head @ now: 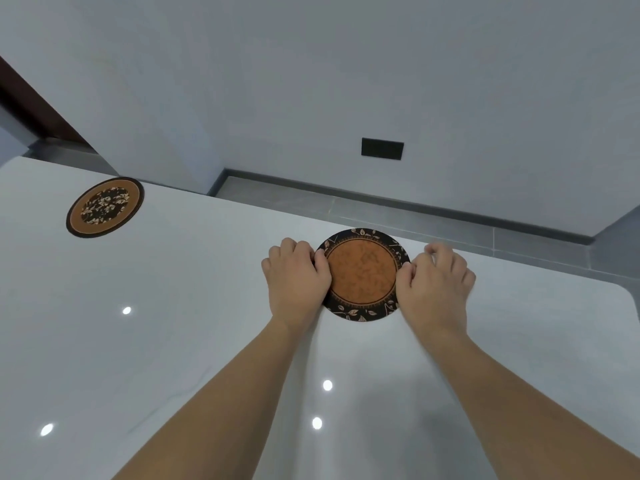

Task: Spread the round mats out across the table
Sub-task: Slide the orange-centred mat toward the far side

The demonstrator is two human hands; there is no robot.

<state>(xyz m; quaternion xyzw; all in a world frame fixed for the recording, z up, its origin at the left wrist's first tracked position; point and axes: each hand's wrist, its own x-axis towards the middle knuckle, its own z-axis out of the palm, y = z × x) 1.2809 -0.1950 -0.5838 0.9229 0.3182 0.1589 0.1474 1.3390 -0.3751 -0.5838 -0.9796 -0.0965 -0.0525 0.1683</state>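
Two hands pinch one mat: left hand (298, 280) on its left rim, right hand (433, 282) on its right, near the counter's (173, 323) far edge. Best pressed flat, well apart from the second mat (105, 207) far left.

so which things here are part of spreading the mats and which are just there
Part of the job:
- mat with orange centre, held at its edges by the left hand and right hand
- mat with floral centre, lying far left
- table

Just there:
- dark wall plate
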